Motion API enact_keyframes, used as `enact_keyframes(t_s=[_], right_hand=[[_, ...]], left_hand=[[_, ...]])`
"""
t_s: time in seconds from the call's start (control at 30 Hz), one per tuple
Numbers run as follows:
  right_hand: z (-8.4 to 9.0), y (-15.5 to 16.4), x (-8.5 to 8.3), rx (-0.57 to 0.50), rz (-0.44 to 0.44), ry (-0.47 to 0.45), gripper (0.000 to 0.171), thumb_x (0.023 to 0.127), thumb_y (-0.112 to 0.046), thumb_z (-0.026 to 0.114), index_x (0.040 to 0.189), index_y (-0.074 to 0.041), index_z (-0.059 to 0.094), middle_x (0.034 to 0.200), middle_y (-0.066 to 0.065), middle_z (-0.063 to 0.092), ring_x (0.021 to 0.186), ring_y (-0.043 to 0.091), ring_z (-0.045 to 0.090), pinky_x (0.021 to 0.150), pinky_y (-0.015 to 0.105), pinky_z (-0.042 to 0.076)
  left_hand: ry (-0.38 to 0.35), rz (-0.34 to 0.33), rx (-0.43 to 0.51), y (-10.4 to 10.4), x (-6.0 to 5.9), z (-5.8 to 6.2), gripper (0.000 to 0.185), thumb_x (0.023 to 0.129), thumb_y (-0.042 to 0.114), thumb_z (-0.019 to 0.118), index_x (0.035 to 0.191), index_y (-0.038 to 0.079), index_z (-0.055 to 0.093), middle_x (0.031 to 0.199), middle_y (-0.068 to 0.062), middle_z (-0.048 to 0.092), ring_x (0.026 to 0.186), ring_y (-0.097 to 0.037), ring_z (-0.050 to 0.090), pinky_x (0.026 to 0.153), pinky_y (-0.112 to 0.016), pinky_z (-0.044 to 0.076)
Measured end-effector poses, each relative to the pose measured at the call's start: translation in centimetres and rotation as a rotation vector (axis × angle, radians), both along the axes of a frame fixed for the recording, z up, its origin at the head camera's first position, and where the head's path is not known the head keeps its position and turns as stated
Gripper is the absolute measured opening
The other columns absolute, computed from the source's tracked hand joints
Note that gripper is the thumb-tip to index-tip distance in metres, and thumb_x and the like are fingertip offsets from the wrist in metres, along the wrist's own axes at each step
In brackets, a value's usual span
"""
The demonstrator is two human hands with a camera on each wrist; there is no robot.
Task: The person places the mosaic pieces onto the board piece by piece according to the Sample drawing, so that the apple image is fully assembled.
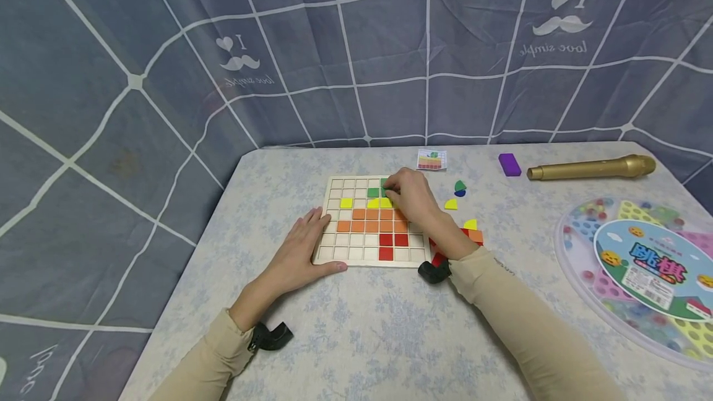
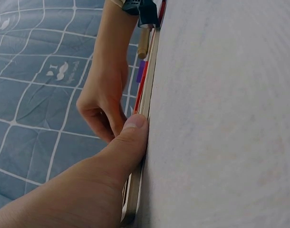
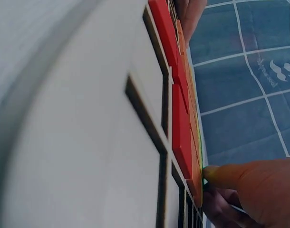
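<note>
A wooden grid board (image 1: 356,257) lies on the table, with green, yellow, orange and red square tiles in part of its cells. My left hand (image 1: 295,249) rests along the board's left side, fingers extended, its thumb against the near edge. Over the far right part of the board, my right hand (image 1: 414,200) has its thumb and fingertips together at a green piece (image 1: 383,182). The fingers partly cover that piece. In the right wrist view, the thumb (image 3: 221,175) sits at the tiles' far edge, beyond the raised red tiles (image 3: 181,128).
Right of the board lie loose green (image 1: 460,185), blue (image 1: 460,193) and yellow pieces (image 1: 451,204); red and orange ones are partly under the right forearm. A pattern card (image 1: 431,159), purple block (image 1: 509,164), gold stick (image 1: 590,169) and round game box (image 1: 652,271) are farther out.
</note>
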State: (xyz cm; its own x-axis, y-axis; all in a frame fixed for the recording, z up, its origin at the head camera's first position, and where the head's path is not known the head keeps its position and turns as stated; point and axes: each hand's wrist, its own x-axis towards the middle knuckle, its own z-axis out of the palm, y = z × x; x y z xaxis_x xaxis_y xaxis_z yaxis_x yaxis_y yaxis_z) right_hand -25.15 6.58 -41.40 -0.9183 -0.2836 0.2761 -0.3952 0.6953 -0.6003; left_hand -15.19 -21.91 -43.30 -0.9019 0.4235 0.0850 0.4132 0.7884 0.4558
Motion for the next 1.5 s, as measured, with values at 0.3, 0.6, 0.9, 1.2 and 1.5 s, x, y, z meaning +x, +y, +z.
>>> enact_keyframes(t_s=[0.3, 0.6, 0.9, 1.2, 1.5], right_hand=[[0.2, 0.2, 0.3, 0.101, 0.045, 0.038, 0.018, 0.098, -0.007, 0.074, 0.114, 0.0, 0.081, 0.108, 0.016, 0.073, 0.1, 0.03, 0.07, 0.09, 0.042, 0.063], [1.1, 0.6, 0.6, 0.209, 0.129, 0.049, 0.022, 0.101, -0.01, 0.069, 0.118, 0.0, 0.08, 0.111, 0.016, 0.074, 0.101, 0.029, 0.07, 0.092, 0.041, 0.062], [1.2, 4.2, 0.4, 0.106, 0.022, -0.017, 0.022, 0.1, -0.011, 0.071, 0.117, 0.0, 0.079, 0.115, 0.017, 0.075, 0.101, 0.033, 0.072, 0.089, 0.047, 0.063], [1.7, 8.9, 0.1, 0.07, -0.203, -0.022, 0.025, 0.098, -0.006, 0.069, 0.119, 0.005, 0.076, 0.116, 0.025, 0.073, 0.103, 0.039, 0.069, 0.091, 0.054, 0.06], [0.7, 11.1, 0.2, 0.04, -0.351, -0.101, 0.028, 0.096, -0.011, 0.076, 0.116, 0.008, 0.074, 0.108, 0.026, 0.074, 0.099, 0.038, 0.066, 0.091, 0.052, 0.059]], left_hand=[[0.021, -0.008, 0.007, 0.1, -0.1, -0.3, 0.11, 0.086, 0.056, 0.082, 0.165, 0.002, 0.029, 0.174, -0.022, 0.02, 0.164, -0.037, 0.014, 0.134, -0.054, 0.011], [0.018, -0.001, 0.009, 0.0, 0.0, -0.4, 0.11, 0.086, 0.056, 0.081, 0.166, 0.003, 0.028, 0.175, -0.021, 0.019, 0.164, -0.036, 0.013, 0.135, -0.053, 0.01], [0.013, -0.004, 0.007, 0.1, 0.2, -0.2, 0.11, 0.086, 0.056, 0.081, 0.166, 0.003, 0.029, 0.175, -0.019, 0.018, 0.164, -0.034, 0.013, 0.135, -0.051, 0.009], [0.014, 0.0, 0.011, 0.1, 0.1, -0.1, 0.11, 0.085, 0.056, 0.082, 0.165, 0.002, 0.03, 0.175, -0.02, 0.02, 0.164, -0.035, 0.014, 0.135, -0.051, 0.01], [0.012, 0.004, 0.003, 0.1, 0.0, -0.3, 0.111, 0.085, 0.058, 0.082, 0.166, 0.003, 0.029, 0.175, -0.018, 0.019, 0.164, -0.034, 0.013, 0.135, -0.052, 0.01]])
